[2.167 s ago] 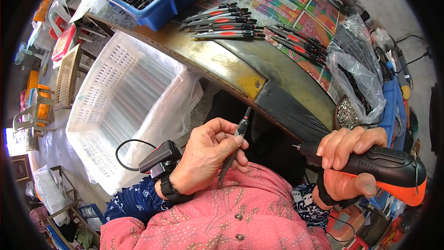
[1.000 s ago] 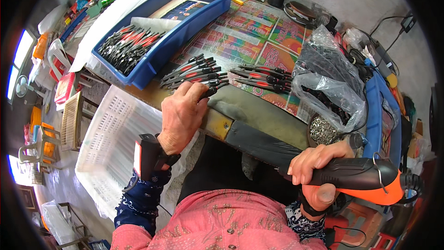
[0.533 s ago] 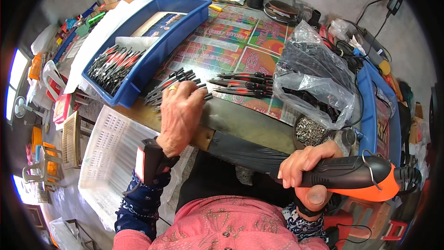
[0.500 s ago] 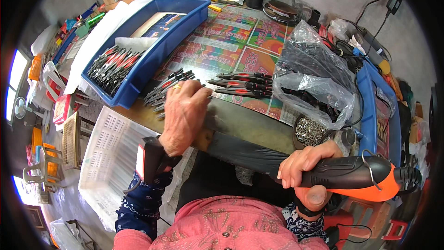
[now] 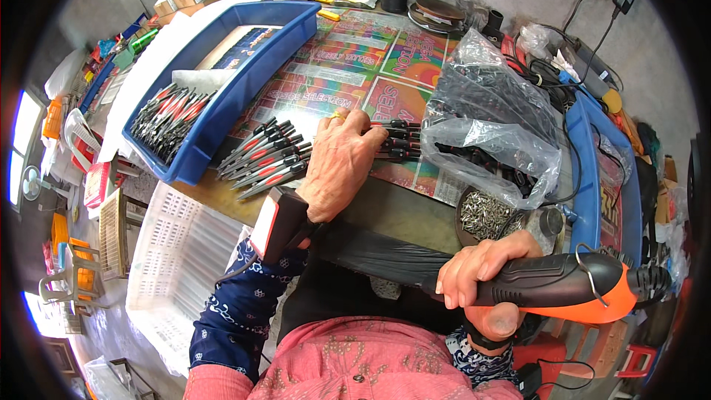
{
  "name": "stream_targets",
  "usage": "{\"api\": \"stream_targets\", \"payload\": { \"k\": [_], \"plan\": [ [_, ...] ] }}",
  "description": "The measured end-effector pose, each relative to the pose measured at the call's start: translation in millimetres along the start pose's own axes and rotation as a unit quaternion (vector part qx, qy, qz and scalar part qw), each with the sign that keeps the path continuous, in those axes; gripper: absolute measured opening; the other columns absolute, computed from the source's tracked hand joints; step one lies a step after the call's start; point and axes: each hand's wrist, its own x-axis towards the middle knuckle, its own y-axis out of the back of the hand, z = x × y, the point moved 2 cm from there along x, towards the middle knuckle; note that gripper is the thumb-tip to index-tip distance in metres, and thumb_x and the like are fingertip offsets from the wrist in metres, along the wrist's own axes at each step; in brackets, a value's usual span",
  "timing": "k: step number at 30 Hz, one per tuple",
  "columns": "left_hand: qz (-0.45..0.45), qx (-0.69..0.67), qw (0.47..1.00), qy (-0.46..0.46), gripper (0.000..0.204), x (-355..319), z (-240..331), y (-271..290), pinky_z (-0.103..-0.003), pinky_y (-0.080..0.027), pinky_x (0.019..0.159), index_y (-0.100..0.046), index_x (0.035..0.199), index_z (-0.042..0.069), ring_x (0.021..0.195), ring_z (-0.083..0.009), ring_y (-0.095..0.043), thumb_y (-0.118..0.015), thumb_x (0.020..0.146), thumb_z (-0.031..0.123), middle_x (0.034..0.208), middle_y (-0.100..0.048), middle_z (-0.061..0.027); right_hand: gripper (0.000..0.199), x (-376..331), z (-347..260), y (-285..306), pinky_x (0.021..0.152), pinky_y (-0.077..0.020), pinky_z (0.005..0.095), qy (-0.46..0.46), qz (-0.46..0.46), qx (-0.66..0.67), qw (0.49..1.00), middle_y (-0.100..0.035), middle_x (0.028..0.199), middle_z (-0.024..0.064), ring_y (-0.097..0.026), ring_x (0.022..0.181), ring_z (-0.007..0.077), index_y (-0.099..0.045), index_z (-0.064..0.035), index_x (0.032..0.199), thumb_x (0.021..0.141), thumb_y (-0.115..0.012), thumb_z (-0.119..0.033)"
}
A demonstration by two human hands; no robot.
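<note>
My left hand (image 5: 342, 159) curls over a group of slim, pointed black-and-red pen-shaped pieces (image 5: 400, 141) on the table. Its fingers and thumb close at their left ends, which they partly hide. Left of that hand lies a fanned pile of similar pieces (image 5: 263, 155), with grey tips toward the lower left. My right hand (image 5: 485, 274) is wrapped round a black and orange handheld power tool (image 5: 563, 281) with a wire hook, held level at the table's front edge. The far side of its grip is hidden.
A blue tray (image 5: 255, 96) at the left holds more pieces. A clear plastic bag (image 5: 496, 118) lies at the right, beside a bowl of small metal parts (image 5: 485, 215) and a jar (image 5: 544, 222). Another blue tray (image 5: 589, 178) stands farther right; a white basket (image 5: 174, 252) sits lower left.
My left hand has moved right, from the left pile to the right group, leaving the left pile more exposed. My right hand and the power tool have barely moved.
</note>
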Motion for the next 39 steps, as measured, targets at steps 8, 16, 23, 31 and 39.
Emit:
{"api": "stream_targets", "payload": {
  "k": [8, 16, 23, 31, 39],
  "plan": [
    [0.018, 0.028, 0.999, -0.001, 0.016, 0, -1, -5, -0.042, -0.038, 0.079, -0.057, 0.091, 0.007, 0.089, -0.0302, -0.053, -0.058, 0.075, 0.007, 0.089, -0.054, -0.0103, 0.051, -3, 0, -1, 0.055, -0.0489, 0.0341, -0.005, 0.048, -0.030, 0.998, -0.055, 0.064, 0.0088, -0.055, 0.054, 0.0193, -0.044, -0.0029, 0.090, 0.065, -0.083, -0.025],
    [0.137, -0.088, 0.987, -0.001, 0.028, -4, 10, 27, -0.038, -0.043, 0.070, -0.055, 0.105, 0.003, 0.079, -0.0329, -0.057, -0.058, 0.078, -0.004, 0.089, -0.060, -0.0140, 0.054, -6, -3, -14, 0.054, -0.0485, 0.0330, 0.006, 0.059, -0.023, 0.998, -0.055, 0.066, 0.0102, -0.054, 0.056, 0.0186, -0.044, -0.0018, 0.090, 0.061, -0.086, -0.019],
    [0.039, -0.373, 0.899, 0.225, 0.017, -55, 47, 71, -0.028, -0.044, 0.052, -0.058, 0.096, 0.000, 0.060, -0.0176, -0.059, -0.064, 0.080, 0.001, 0.078, -0.061, -0.0098, 0.057, -4, -6, -25, 0.051, -0.0467, 0.0314, 0.035, 0.021, -0.187, 0.982, -0.049, 0.059, 0.0038, -0.051, 0.047, 0.0168, -0.042, -0.0064, 0.089, 0.071, -0.075, -0.049],
    [-0.084, -0.646, 0.619, 0.438, 0.021, -121, 84, 80, -0.017, -0.042, 0.051, -0.052, 0.110, 0.000, 0.064, -0.0064, -0.055, -0.055, 0.089, 0.006, 0.088, -0.062, -0.0054, 0.062, 0, -1, -33, 0.052, -0.0459, 0.0323, 0.063, -0.060, -0.188, 0.978, -0.050, 0.062, 0.0038, -0.050, 0.049, 0.0165, -0.042, -0.0070, 0.095, 0.070, -0.072, -0.055],
    [-0.124, -0.694, 0.484, 0.518, 0.015, -136, 95, 61, -0.018, -0.041, 0.049, -0.052, 0.100, -0.001, 0.064, -0.0071, -0.054, -0.055, 0.090, 0.010, 0.087, -0.062, -0.0069, 0.064, 6, 6, -42, 0.054, -0.0459, 0.0331, 0.074, -0.111, -0.216, 0.967, -0.052, 0.065, 0.0043, -0.052, 0.050, 0.0171, -0.042, -0.0073, 0.101, 0.070, -0.072, -0.054]
  ]
}}
